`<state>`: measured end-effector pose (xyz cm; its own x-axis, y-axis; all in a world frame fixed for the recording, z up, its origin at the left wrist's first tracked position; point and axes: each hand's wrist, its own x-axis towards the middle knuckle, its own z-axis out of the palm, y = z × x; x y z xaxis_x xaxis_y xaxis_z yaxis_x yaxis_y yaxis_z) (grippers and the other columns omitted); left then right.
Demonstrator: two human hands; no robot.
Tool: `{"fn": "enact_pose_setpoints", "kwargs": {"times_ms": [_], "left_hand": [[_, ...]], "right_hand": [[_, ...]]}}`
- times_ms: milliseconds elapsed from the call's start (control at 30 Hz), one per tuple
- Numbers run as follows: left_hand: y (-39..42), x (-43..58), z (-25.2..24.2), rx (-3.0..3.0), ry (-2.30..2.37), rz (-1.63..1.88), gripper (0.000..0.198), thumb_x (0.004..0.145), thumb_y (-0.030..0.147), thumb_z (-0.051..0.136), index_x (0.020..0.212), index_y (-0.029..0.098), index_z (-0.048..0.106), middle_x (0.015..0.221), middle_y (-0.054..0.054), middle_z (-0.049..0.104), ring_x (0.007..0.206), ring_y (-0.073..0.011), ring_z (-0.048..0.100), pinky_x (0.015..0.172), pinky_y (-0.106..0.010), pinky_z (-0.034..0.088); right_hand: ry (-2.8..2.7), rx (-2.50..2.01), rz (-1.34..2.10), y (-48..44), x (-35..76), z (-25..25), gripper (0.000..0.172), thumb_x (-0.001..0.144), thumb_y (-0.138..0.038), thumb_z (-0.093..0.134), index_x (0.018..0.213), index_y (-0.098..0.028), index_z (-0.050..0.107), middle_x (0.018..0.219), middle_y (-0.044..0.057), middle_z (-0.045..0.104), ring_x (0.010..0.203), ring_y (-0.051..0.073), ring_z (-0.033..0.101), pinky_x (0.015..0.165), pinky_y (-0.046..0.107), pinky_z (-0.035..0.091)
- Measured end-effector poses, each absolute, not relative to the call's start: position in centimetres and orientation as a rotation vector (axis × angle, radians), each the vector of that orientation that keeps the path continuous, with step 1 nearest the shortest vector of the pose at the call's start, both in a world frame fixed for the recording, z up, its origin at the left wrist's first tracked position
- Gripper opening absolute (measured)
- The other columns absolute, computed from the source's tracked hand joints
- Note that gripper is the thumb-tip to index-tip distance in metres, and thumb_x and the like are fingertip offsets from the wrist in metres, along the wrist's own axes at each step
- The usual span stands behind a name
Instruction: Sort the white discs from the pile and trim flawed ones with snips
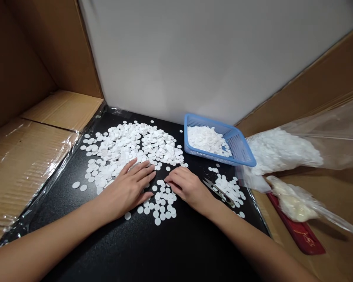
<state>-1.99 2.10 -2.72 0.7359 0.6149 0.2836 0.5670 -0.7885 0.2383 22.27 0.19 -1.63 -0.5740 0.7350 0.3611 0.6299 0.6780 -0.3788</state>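
Observation:
Small round white discs are spread over the black tabletop, with a large heap of white discs toward the wall. My left hand lies palm down with its fingers stretched out, touching the near edge of the heap. Close to its right, my right hand has its fingers curled and pressed together; whatever they hold, if anything, is hidden. Between and below the hands sits a smaller loose group of discs. Another small pile of discs lies right of my right hand, beside metal thread snips.
A blue plastic basket partly filled with discs stands at the back right. Right of it are a clear bag of white pieces, a smaller tied bag and a red flat box. Cardboard borders the left side; a pale wall rises behind.

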Motion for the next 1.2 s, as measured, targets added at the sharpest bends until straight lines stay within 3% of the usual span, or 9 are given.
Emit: {"fn": "enact_pose_setpoints", "kwargs": {"times_ms": [233,367,467,600,733,933,1200], "left_hand": [[1.6,-2.9,-2.4,2.809,0.913,0.522,0.04,0.099,0.038,0.053,0.135,0.021,0.061,0.148,-0.009,0.055,0.146,-0.0275,0.04,0.123,-0.052,0.02],[1.3,-3.2,-2.3,2.88,0.871,0.458,0.043,0.099,0.042,0.053,0.138,0.024,0.058,0.151,-0.006,0.052,0.148,-0.0263,0.036,0.126,-0.05,0.012],[1.0,-3.3,-2.1,2.909,0.847,0.418,0.043,0.099,0.042,0.054,0.139,0.025,0.058,0.153,-0.006,0.049,0.149,-0.0278,0.033,0.126,-0.051,0.009],[0.5,-2.6,-1.8,2.875,0.79,0.443,0.044,0.101,0.041,0.052,0.14,0.022,0.055,0.15,-0.008,0.053,0.146,-0.0276,0.038,0.126,-0.051,0.013],[-0.2,-1.4,-2.0,2.87,0.691,0.431,0.06,0.099,0.052,0.05,0.149,0.017,0.044,0.152,-0.012,0.05,0.143,-0.0267,0.044,0.126,-0.048,0.016],[-1.2,-1.3,-2.3,2.877,0.583,0.373,0.073,0.094,0.06,0.055,0.148,0.012,0.044,0.153,-0.016,0.048,0.144,-0.0286,0.043,0.125,-0.044,0.022],[-1.8,-1.9,-1.3,2.784,0.475,0.278,0.083,0.088,0.059,0.064,0.152,0.013,0.039,0.156,-0.016,0.042,0.145,-0.03,0.041,0.124,-0.04,0.026]], "right_hand": [[-1.976,-1.476,0.774,0.6,22.4,-0.3,0.013,0.081,-0.009,0.057,0.08,-0.022,0.059,0.073,-0.003,0.063,0.064,0.013,0.059,0.06,0.025,0.046],[-2.042,-1.541,0.746,1.2,22.7,-0.1,0.014,0.085,-0.009,0.057,0.079,-0.021,0.059,0.072,-0.002,0.061,0.063,0.013,0.056,0.058,0.025,0.043],[-2.115,-1.515,0.572,1.9,22.4,-0.4,0.011,0.09,-0.01,0.059,0.087,-0.02,0.061,0.08,0.001,0.063,0.071,0.016,0.058,0.065,0.027,0.045],[-2.166,-1.489,0.47,2.8,21.9,-1.1,0.01,0.089,-0.009,0.065,0.087,-0.018,0.062,0.085,0.004,0.064,0.08,0.018,0.06,0.072,0.029,0.047],[-2.157,-1.456,0.612,2.8,21.8,-1.0,0.012,0.087,-0.009,0.068,0.082,-0.019,0.062,0.081,0.001,0.063,0.073,0.015,0.06,0.066,0.026,0.046],[-2.26,-1.451,0.813,2.0,22.1,0.4,0.016,0.089,-0.008,0.066,0.079,-0.02,0.063,0.078,-0.001,0.067,0.071,0.014,0.062,0.065,0.025,0.045],[-2.431,-1.126,0.287,4.4,20.0,-1.8,0.011,0.096,-0.014,0.058,0.098,-0.018,0.068,0.095,0.007,0.064,0.091,0.019,0.06,0.079,0.03,0.051]]}}
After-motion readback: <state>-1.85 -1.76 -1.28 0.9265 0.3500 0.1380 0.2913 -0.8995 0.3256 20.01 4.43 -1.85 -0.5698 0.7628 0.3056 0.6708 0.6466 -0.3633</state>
